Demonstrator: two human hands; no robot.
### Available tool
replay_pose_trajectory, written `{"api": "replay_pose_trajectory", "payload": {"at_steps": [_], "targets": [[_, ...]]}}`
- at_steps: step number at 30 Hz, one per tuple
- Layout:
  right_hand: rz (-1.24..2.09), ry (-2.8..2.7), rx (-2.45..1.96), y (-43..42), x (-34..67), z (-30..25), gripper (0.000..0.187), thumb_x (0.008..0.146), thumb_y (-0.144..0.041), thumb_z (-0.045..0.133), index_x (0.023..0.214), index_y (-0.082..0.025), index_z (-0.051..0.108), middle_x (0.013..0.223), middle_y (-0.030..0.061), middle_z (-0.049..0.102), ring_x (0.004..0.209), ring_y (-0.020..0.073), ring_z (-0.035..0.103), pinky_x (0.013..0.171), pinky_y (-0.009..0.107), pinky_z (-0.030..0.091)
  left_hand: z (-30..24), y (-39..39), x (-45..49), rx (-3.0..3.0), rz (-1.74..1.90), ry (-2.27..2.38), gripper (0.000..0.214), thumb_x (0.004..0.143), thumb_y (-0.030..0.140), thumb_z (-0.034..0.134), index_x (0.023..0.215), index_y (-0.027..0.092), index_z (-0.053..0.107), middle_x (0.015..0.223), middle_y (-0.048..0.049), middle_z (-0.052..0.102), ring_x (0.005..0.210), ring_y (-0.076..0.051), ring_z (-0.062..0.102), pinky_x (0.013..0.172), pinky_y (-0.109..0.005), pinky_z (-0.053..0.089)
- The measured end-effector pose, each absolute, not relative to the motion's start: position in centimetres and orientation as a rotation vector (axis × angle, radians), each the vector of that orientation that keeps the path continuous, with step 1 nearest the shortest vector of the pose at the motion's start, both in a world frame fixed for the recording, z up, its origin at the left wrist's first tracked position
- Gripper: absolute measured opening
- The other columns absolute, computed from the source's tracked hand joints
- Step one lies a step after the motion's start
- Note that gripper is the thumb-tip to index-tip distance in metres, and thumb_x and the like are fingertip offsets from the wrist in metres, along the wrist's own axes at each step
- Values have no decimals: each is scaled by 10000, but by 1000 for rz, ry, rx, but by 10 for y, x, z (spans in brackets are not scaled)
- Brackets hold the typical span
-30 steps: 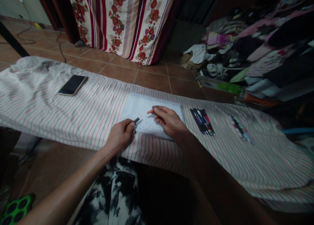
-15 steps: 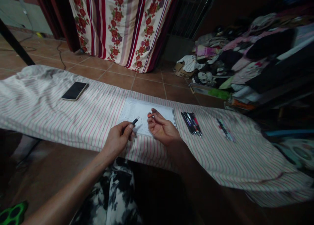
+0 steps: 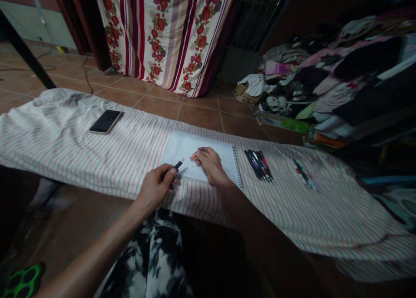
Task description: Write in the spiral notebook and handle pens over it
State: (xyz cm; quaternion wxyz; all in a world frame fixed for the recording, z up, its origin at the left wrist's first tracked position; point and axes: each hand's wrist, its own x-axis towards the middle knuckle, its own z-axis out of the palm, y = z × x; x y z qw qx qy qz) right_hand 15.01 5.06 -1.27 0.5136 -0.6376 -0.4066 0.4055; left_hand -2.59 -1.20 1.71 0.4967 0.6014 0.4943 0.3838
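My left hand (image 3: 160,180) is closed on a short black stick with a pale tip (image 3: 178,164), which looks like a pen or part of one. It points toward the notebook's near edge. Above the page, my right hand (image 3: 209,163) pinches a small orange pencil-like piece (image 3: 194,155) with its thin end pointing down and left. Whether that end touches the paper I cannot tell. Beneath the hands lies an open spiral notebook (image 3: 224,153) with faint writing, its coil on the right side.
The striped cloth (image 3: 136,150) covers a long surface. A phone (image 3: 106,121) rests on the left. Several pens (image 3: 259,166) lie right of the notebook, and another group of pens (image 3: 304,175) lies farther right. Clothes (image 3: 312,72) are heaped beyond; a flowered curtain (image 3: 169,38) hangs ahead.
My right hand has turned over from palm up to palm down, bringing the orange piece lower over the page. My left hand keeps its grip on the black stick. The view has shifted slightly.
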Motion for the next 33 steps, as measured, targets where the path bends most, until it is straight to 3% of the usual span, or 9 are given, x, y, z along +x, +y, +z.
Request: {"api": "replay_pose_trajectory", "payload": {"at_steps": [7, 18, 24, 28, 33], "targets": [[868, -1083, -1625, 68, 156, -40, 119, 687, -193, 552, 801, -185, 518, 600, -15, 612, 545, 113, 574, 528, 232, 446, 5, -8, -29, 1421, 922, 1204, 217, 796, 359, 476, 744, 163, 555, 579, 19, 547, 516, -116, 522, 529, -233, 414], [783, -1073, -1710, 53, 162, -34, 329, 652, -218, 578, 979, -177, 561, 1067, 108, 590, 688, 131, 606, 548, 249, 472, 2, -14, -32, 1442, 915, 1217, 235, 793, 381, 472, 716, 170, 545, 578, 21, 529, 524, -120, 510, 549, -237, 409], [825, -1090, -1614, 22, 157, -7, 286, 704, -281, 537, 965, -175, 586, 891, 64, 634, 673, 131, 594, 543, 243, 458, 14, -25, -32, 1429, 927, 1233, 248, 800, 370, 454, 702, 166, 556, 547, 26, 538, 496, -113, 500, 512, -226, 389], [1046, -1115, -1393, -11, 140, 25, 233, 715, -343, 577, 860, -167, 626, 771, 30, 612, 586, 95, 543, 491, 211, 406, 29, -37, -31, 1420, 961, 1204, 258, 801, 373, 453, 698, 162, 560, 552, 27, 537, 504, -110, 494, 496, -219, 372], [1238, -1091, -1236, -46, 120, 58, 288, 683, -395, 646, 857, -165, 643, 791, 35, 615, 623, 99, 549, 481, 200, 390, 46, -56, -29, 1386, 1012, 1126, 266, 805, 388, 449, 741, 159, 568, 567, 29, 542, 492, -106, 486, 479, -219, 367]]}}
